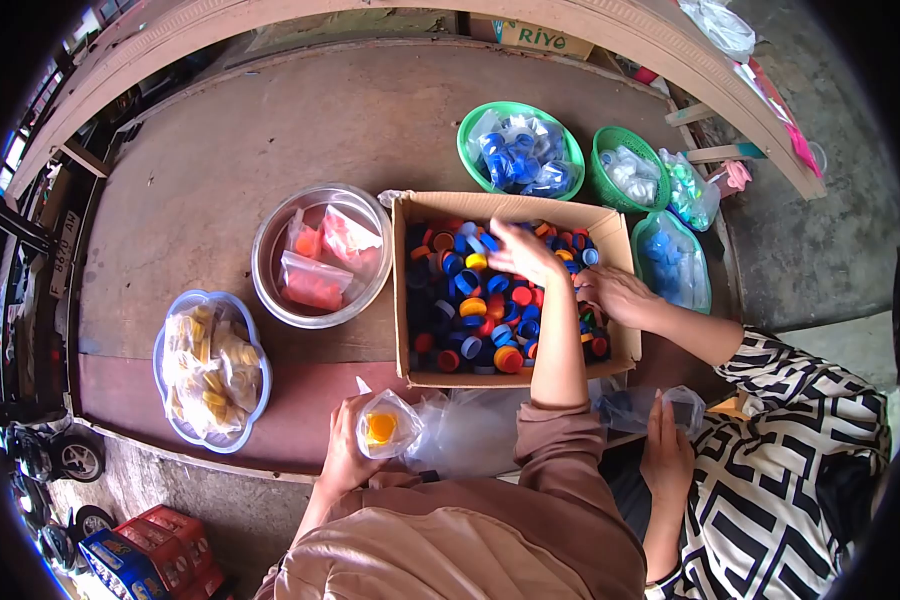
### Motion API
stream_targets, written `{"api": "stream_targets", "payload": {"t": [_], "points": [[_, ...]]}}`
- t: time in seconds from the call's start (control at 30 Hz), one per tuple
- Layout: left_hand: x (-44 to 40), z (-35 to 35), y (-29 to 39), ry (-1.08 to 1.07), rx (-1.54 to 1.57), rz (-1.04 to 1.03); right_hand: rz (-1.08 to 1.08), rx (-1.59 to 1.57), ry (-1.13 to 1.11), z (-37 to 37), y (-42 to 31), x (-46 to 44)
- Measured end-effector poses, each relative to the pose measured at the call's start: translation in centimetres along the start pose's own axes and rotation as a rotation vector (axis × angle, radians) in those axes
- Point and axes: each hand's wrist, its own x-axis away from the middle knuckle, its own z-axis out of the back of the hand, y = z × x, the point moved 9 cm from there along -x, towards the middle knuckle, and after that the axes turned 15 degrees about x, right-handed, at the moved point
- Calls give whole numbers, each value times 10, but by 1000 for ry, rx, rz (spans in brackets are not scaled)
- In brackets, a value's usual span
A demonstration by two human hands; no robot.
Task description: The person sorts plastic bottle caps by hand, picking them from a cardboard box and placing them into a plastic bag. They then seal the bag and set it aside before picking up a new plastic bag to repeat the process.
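My left hand [344, 448] is closed round a clear plastic bag [402, 440] at the front edge of the table, below the cardboard box. A yellow bottle cap [380, 428] shows in the bag's mouth. My right hand [523, 252] reaches over the open cardboard box [402, 300], its fingers stretched out and apart just above the loose bottle caps [485, 310]. Those caps are red, blue, yellow and orange, heaped together. Slight blur covers my right fingertips, and no cap is visible within that hand.
At right, a co-worker's hand [618, 296] is in the box; the other hand [667, 452] holds a clear bag [620, 408]. A metal bowl [262, 262] and blue basin [261, 400] hold bagged caps. Green baskets [467, 135] stand behind and right. A wooden rail [270, 22] borders the back.
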Motion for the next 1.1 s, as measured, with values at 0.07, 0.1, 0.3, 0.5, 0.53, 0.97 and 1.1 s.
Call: {"api": "stream_targets", "payload": {"t": [0.07, 0.1, 0.3, 0.5, 0.53, 0.97, 1.1], "points": [[0, 3, 4, 4, -15, 2, 4, -19, 76, 8, -1, -1], [0, 4, 6, 9, -23, 3, 5, -15, 104, 12, -2, 1], [9, 12, -2, 63, -8, 23, -140, 376, -167, -7, 0, 50], [8, 9, -1, 19, -23, -9, -22, 937, -314, -74, -4, 110], [8, 9, -1, 12, -21, 6, -132, 887, -403, -84, 6, 112], [3, 15, -3, 23, -1, 23, -206, 768, -367, -88, 31, 84], [0, 17, -1, 28, -2, 50, -234, -232, -221, -72, 18, 73]]}}
